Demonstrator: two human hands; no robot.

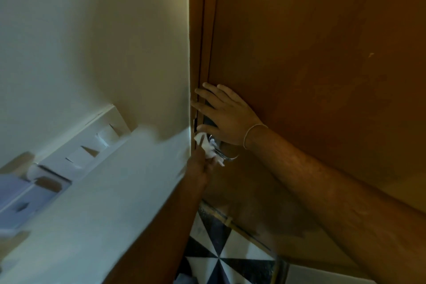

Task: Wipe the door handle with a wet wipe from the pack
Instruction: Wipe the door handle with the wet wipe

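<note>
I've got the left hand [202, 163] with fingers [213, 162] closed on the wipe [207, 146], bunched and pressed against the handle [227, 155] at the door [311, 53] edge. Right hand [227, 114] lies flat on the door just above, fingers [202, 93] spread, gripping nothing. Wipe is out and on the metal, so wiping is underway. Handle mostly hidden and blurry; probably some left to cover. Pack not visible.
</note>
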